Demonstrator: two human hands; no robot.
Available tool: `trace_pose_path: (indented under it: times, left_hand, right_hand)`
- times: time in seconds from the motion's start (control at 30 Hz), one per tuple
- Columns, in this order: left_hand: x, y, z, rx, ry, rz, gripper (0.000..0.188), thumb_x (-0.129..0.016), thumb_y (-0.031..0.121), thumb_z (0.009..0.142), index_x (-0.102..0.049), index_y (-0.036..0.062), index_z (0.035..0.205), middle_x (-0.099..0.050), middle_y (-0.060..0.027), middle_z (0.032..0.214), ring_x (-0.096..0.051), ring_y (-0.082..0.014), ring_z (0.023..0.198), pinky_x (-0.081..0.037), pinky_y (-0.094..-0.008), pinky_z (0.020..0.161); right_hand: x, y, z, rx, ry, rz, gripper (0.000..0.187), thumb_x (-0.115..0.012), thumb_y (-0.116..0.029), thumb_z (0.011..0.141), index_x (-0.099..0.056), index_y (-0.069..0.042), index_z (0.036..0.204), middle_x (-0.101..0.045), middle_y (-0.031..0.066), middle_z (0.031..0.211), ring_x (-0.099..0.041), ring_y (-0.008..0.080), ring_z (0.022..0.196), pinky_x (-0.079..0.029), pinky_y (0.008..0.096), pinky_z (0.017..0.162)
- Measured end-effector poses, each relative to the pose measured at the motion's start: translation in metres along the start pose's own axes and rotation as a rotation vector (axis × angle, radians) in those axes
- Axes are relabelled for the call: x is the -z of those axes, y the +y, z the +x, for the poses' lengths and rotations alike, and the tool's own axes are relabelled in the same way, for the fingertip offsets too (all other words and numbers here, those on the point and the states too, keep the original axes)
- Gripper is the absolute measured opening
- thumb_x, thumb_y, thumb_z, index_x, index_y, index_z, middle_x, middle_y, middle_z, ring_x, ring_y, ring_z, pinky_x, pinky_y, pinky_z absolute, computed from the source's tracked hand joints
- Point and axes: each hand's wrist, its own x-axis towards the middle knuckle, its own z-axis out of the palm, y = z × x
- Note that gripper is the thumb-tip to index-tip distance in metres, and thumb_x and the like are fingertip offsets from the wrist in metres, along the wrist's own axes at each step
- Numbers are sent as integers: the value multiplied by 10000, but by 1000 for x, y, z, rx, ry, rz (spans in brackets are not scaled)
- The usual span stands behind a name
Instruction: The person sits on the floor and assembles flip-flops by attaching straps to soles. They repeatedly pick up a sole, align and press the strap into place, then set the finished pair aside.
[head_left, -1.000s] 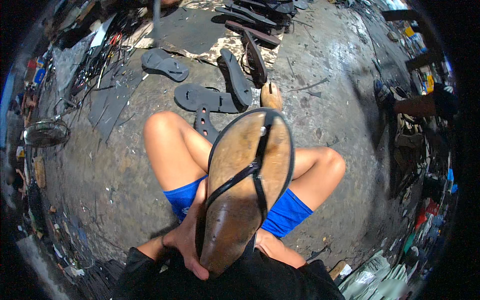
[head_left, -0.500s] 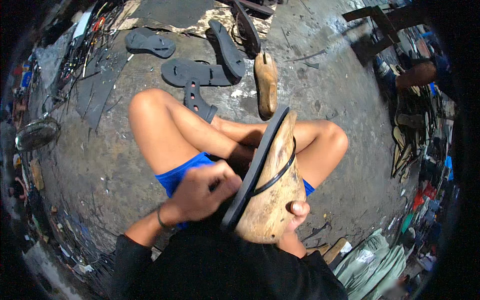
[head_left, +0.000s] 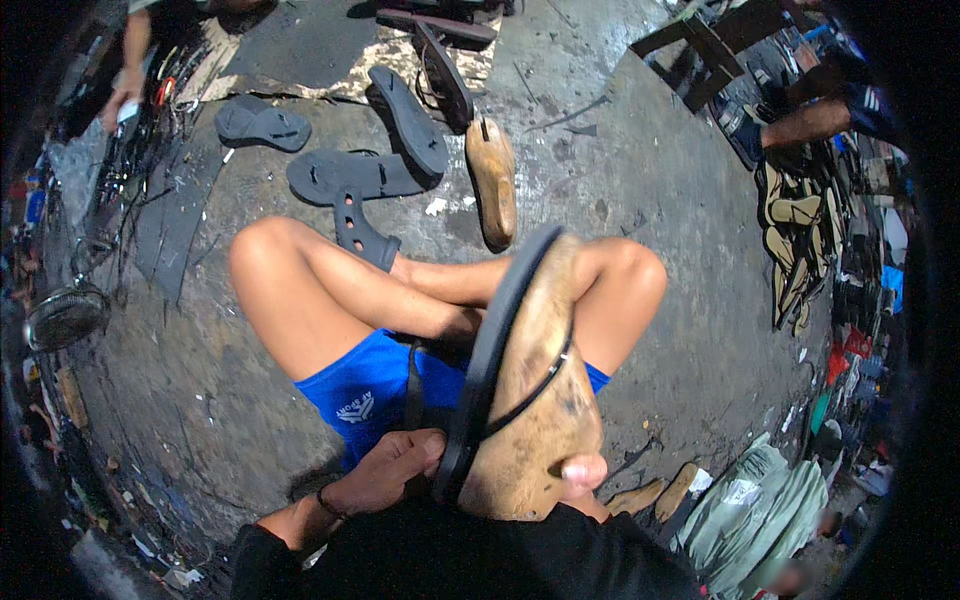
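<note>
A dark flip-flop sole [head_left: 500, 345] stands on edge against a wooden shoe last [head_left: 545, 410]. Its thin black strap [head_left: 525, 400] crosses the wood. My right hand [head_left: 583, 472] grips the last near its heel end; the thumb shows, the other fingers are hidden behind the wood. Beside the sole's lower left edge, my left hand [head_left: 390, 470] is closed in a pinch. A narrow black strip [head_left: 413, 385] stands up from its fingers, in front of the blue shorts. Whether the strip joins the sole cannot be seen.
Another wooden last [head_left: 491, 185] lies on the floor ahead, by several loose dark soles [head_left: 405, 120]. Finished-looking sandals [head_left: 790, 230] are piled at right, near a person's leg. Green cloth [head_left: 750, 510] lies at lower right, a fan [head_left: 68, 318] at left. Another person's hand [head_left: 122, 100] shows at far left.
My blurred left hand has moved down along the sole toward its heel end, and the black strip now shows. The last has turned slightly and moved down. Another person's hand has appeared at upper left.
</note>
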Motion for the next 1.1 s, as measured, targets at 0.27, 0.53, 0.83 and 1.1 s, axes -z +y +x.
trace_pose_path:
  times: [0.27, 0.53, 0.83, 1.1]
  left_hand:
    - [19, -14, 46, -601, 63, 208, 925, -706, 472, 860, -234, 37, 1527, -374, -92, 1487, -413, -202, 1329, -334, -342, 1099]
    - [74, 23, 48, -525, 450, 224, 632, -601, 6, 869, -362, -44, 1452, -513, -140, 1380, -485, -190, 1284, -359, -325, 1096]
    - [86, -6, 61, -493, 423, -236, 581, -557, 96, 880, -391, -67, 1413, -536, -128, 1335, -510, -180, 1233, -368, -318, 1079]
    - [74, 64, 92, -864, -12, -520, 821, -454, 589, 919, -329, 0, 1479, -470, -156, 1452, -473, -291, 1326, -336, -423, 1140]
  right_hand:
    - [14, -19, 65, 137, -367, -534, 924, -723, -136, 778, -169, 18, 1501, -431, 197, 1414, -516, 289, 1224, -435, 413, 1032]
    - [17, 83, 158, 102, -415, -832, 830, -714, 51, 743, -236, -5, 1420, -480, 114, 1264, -520, 198, 1152, -476, 342, 937]
    - [18, 92, 155, 86, -296, -879, 885, -792, -30, 692, -257, 10, 1396, -512, 152, 1239, -549, 231, 1143, -481, 369, 950]
    - [-47, 3, 119, 222, -356, -822, 603, -709, -104, 900, -407, 67, 1393, -589, 133, 1283, -539, 186, 1209, -412, 344, 1047]
